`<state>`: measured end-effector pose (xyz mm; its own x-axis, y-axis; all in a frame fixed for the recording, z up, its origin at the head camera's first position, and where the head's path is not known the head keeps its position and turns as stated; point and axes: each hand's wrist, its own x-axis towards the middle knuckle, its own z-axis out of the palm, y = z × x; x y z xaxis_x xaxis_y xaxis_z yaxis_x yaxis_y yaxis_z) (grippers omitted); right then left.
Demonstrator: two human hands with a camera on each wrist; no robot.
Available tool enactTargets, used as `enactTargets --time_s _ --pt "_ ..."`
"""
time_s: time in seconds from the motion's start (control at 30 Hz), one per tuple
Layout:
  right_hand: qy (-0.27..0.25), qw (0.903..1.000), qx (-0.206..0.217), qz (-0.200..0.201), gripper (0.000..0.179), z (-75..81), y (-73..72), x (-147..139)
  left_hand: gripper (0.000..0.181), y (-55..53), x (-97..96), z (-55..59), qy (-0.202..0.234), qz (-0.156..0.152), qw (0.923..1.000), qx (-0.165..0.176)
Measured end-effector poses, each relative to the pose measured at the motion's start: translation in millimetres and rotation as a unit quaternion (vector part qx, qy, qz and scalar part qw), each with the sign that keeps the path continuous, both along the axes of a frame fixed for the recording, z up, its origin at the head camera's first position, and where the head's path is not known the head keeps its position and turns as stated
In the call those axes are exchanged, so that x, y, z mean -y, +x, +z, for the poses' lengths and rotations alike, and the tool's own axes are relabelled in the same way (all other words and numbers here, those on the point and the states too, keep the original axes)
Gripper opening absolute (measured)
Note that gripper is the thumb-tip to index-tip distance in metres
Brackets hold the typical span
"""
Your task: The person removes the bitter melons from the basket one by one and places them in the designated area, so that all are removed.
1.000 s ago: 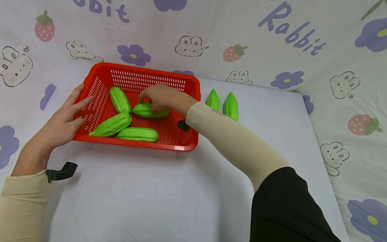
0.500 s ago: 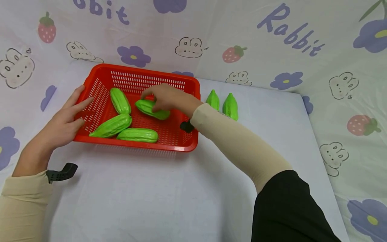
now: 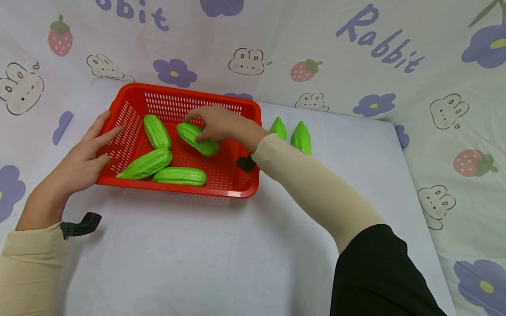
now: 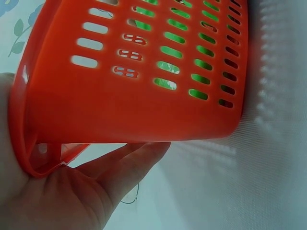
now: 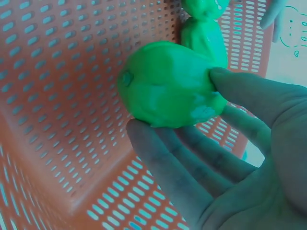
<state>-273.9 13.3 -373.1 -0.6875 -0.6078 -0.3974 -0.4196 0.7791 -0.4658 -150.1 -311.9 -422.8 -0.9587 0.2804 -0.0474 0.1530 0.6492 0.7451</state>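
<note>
A red slotted plastic basket (image 3: 186, 189) holds several green ridged gourds, among them one upright gourd (image 3: 157, 131), one slanting gourd (image 3: 146, 164) and one near the front wall (image 3: 179, 176). My right hand (image 3: 221, 125) pinches another gourd (image 3: 193, 138) over the basket floor, thumb on one side and fingertips on the other; the right wrist view shows this gourd (image 5: 168, 86) end-on. At the basket's left end, my left hand (image 3: 81, 162) holds the rim. In the left wrist view its fingers (image 4: 129, 167) lie along the outside of the wall.
Two more green gourds, a left one (image 3: 278, 128) and a right one (image 3: 301, 138), lie on the white table (image 3: 178, 259) just right of the basket. Printed cloth (image 3: 213, 39) with rabbits, flowers and strawberries rises behind the table.
The gourd in my right hand has turned from nearly level to a slant, its left end now farther back, and has come up slightly. My left hand and the basket stay put.
</note>
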Motion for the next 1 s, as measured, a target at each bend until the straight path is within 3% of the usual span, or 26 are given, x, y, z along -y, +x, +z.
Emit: enactTargets --time_s 0.37,0.63,1.0 --pt "-0.054 0.9971 0.037 -0.037 0.055 11.0 1.8 -12 0.072 0.6 0.7 1.4 -0.014 0.000 0.9999 0.007" --pt "-0.067 0.9969 0.007 -0.042 0.051 12.6 3.1 -19 0.072 0.8 -0.4 1.4 -0.014 0.001 0.9999 0.007" --pt "-0.087 0.9937 0.018 -0.068 0.051 15.1 5.8 -24 0.072 -0.2 1.6 0.0 -0.001 0.000 1.0000 0.001"
